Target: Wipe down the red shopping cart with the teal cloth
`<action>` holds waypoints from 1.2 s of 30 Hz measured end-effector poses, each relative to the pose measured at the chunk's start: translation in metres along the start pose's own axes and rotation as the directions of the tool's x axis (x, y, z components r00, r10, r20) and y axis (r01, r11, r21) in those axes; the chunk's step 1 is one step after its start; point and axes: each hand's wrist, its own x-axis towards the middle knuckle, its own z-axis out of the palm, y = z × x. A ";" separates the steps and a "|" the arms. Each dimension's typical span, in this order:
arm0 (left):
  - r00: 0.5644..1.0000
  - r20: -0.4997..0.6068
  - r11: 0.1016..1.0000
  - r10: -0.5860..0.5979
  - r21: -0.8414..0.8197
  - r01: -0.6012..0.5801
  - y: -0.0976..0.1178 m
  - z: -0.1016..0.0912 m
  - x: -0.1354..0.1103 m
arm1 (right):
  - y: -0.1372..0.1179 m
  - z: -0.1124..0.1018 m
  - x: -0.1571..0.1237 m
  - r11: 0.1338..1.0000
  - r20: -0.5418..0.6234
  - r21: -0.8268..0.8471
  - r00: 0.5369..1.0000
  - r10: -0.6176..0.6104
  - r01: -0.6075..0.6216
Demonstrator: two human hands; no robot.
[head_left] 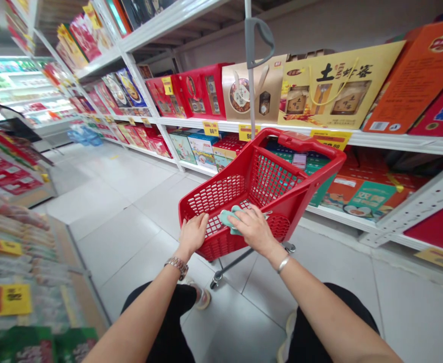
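A red plastic shopping cart [240, 184] with perforated walls stands in front of me on small wheels. My left hand [193, 233] is closed over the near left corner of its rim. In my right hand [253, 227] is a folded light-green cloth [230, 220], pinched between thumb and fingers and held at the near long rim. The cloth covers part of that rim, so I cannot tell how firmly it touches. The cart's raised handle [312, 143] is at the far right end, and a grey pole with a grey loop [259, 43] rises behind the basket.
White shelves [398, 143] with boxed gift sets and yellow price tags run along the right, close to the cart. At the left is a low display [24, 262] of packaged goods. A tiled aisle [126, 201] leads back to a person [7, 113] beside chilled shelving.
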 end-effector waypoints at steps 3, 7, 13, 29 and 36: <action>1.000 -0.015 1.000 -0.015 -0.010 0.015 0.006 0.003 0.002 | 0.031 -0.017 -0.008 0.989 -0.039 -0.052 0.990 0.138 -0.140; 0.998 -0.050 0.999 -0.043 -0.024 0.042 0.017 0.012 0.004 | 0.061 -0.026 -0.016 0.953 -0.136 -0.057 0.948 0.288 -0.298; 0.982 -0.130 0.990 -0.133 -0.053 0.128 0.041 0.028 -0.006 | 0.009 0.011 -0.014 0.962 -0.097 0.109 0.960 0.263 -0.252; 0.978 -0.208 0.958 -0.006 -0.282 -0.054 0.057 0.035 -0.058 | -0.029 -0.008 -0.021 0.910 0.055 0.411 0.998 0.038 -0.057; 0.887 -0.056 0.880 0.459 0.167 -0.445 0.015 -0.023 -0.001 | 0.002 -0.034 -0.023 0.861 0.122 0.497 0.991 0.057 -0.110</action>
